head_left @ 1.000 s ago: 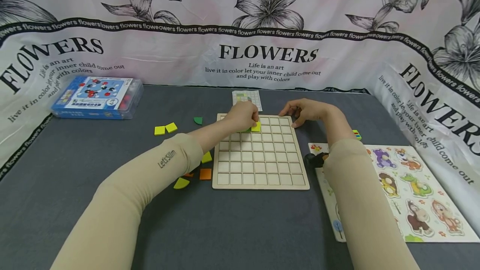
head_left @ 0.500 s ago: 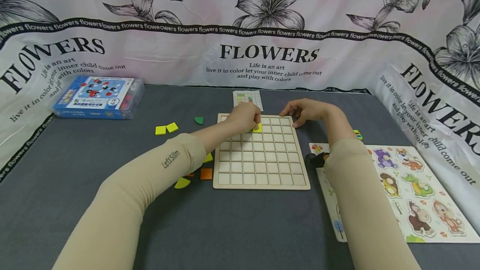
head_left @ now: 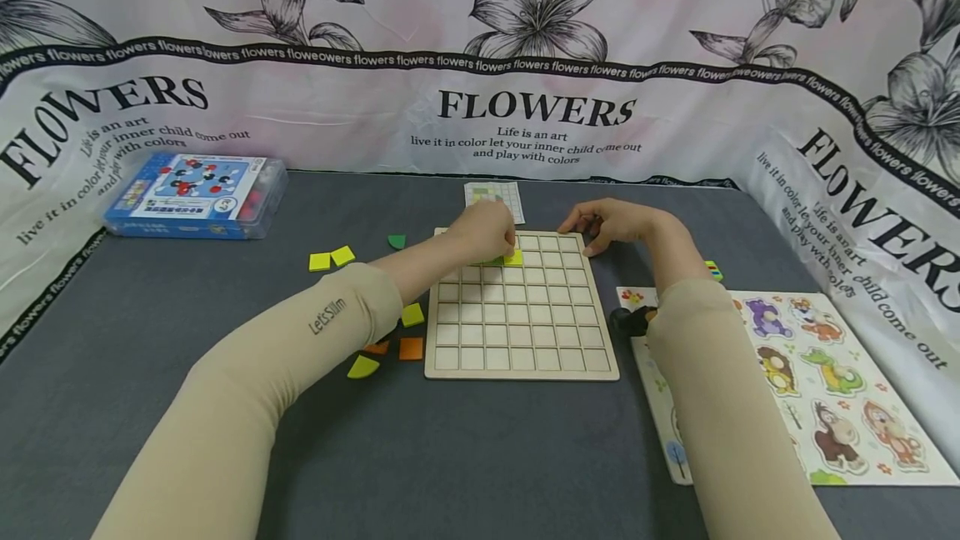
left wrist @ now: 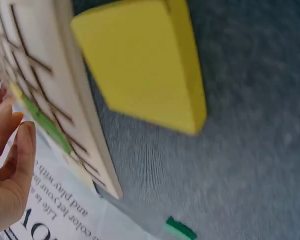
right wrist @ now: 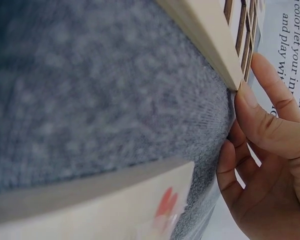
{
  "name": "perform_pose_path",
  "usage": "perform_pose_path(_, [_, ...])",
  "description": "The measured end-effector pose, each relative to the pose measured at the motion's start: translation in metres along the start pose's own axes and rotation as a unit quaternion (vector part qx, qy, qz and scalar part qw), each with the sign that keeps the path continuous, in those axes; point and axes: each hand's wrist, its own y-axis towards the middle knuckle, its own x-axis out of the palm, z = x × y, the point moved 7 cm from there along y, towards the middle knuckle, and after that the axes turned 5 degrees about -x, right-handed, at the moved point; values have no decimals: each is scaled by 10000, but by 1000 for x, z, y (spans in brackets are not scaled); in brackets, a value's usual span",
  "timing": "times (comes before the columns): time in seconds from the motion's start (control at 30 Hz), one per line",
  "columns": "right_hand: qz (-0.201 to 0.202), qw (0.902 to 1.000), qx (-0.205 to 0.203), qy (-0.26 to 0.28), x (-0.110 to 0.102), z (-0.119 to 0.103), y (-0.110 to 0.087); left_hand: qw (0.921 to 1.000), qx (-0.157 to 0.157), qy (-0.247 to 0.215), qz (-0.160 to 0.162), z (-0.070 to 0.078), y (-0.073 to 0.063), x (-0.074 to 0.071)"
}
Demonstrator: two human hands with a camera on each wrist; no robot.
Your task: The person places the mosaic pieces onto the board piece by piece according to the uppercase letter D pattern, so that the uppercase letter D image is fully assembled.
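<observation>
Left hand (head_left: 486, 232) curls over the wooden grid board (head_left: 528, 315) at eleven o'clock, beside a yellow square tile (head_left: 513, 258) at twelve; any pinch, can't tell! Right hand (head_left: 617, 222) grips the board's one o'clock corner.

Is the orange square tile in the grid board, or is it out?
Out. In the head view, the orange square tile lies on the dark surface, beside the grid board.

Both hands (head_left: 486, 232) are at a pale gridded board (head_left: 519, 313).
</observation>
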Motion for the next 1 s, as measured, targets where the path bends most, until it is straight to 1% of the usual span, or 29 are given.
perform_pose_path(0.07, [5, 10000, 22, -19, 0, 0, 0, 9999, 49, -137, -33, -5, -2, -7])
perform_pose_path(0.17, [9, 10000, 68, -37, 0, 0, -1, 9987, 148, -496, 17, -13, -7, -23])
perform_pose_path(0.33, [22, 10000, 77, -35, -1, -2, -2, 9941, 364, -1012, 136, -28, -19, -55])
perform_pose_path(0.43, [8, 10000, 62, -14, -1, -2, -2, 9916, 452, -1205, 121, -41, -28, -66])
perform_pose_path(0.5, [-2, 10000, 63, -10, 0, -1, -1, 9897, 476, -1346, 126, -50, -34, -72])
perform_pose_path(0.67, [5, 10000, 53, 2, 0, -1, -1, 9882, 283, -1501, 141, -77, -50, -84])
perform_pose_path(0.73, [5, 10000, 47, 9, 0, -1, -1, 9887, 190, -1476, 180, -88, -55, -87])
perform_pose_path(0.83, [5, 10000, 45, -8, -1, -1, -1, 9898, 146, -1389, 288, -101, -61, -92])
perform_pose_path(1.0, [14, 10000, 55, -49, -1, 0, 0, 9913, -14, -1280, 324, -122, -69, -92])
